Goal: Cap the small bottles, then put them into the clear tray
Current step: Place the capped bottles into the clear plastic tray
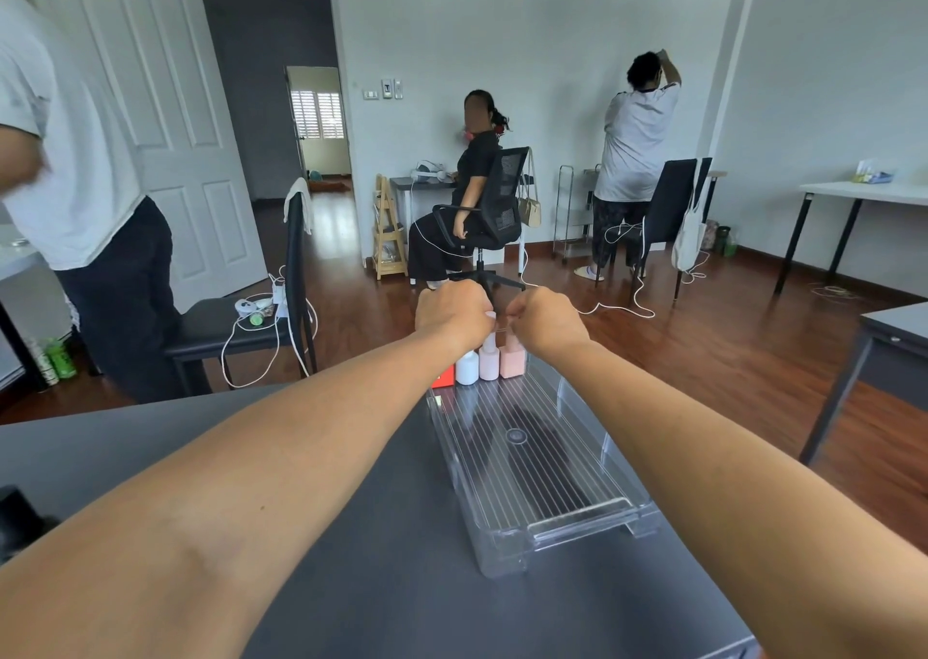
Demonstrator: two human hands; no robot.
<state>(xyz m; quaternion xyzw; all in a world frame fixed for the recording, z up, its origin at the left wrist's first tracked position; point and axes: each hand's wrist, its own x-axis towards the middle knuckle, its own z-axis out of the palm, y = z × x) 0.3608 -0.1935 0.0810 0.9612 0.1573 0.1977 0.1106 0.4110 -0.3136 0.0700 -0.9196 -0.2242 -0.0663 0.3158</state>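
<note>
While both arms stretch over clear tray (582, 515) | left hand (454, 312), right hand (548, 323) curled at middle bottle (488, 363) top | grip unclear

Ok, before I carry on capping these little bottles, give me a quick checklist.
1. White bottle, pale pink bottle and peach bottle upright: ok.
2. Left hand and right hand at the bottle tops: ok.
3. Caps seated: cannot tell, the hands hide them.
4. Free room in the clear tray: ok.
5. Bottles inside the tray, not behind it: cannot tell.
</note>
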